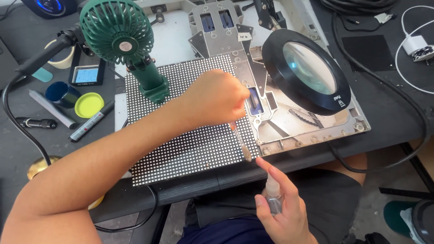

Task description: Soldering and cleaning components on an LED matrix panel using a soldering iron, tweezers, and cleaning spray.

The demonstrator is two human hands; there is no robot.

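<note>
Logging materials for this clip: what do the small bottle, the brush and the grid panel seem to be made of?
Spray bottle in the right hand: clear plastic, probably; see-through with a pale nozzle. Brush in the left hand: translucent plastic handle, apparently; bristles unclear. Grid panel: black matte board studded with pale dots, likely an LED module.

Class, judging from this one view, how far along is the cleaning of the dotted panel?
Done: cannot tell; the panel shows no cleaned patch. In hand: left hand holds a brush at the panel's lower right edge; right hand grips a spray bottle. Left: seemingly most of the panel.
</note>
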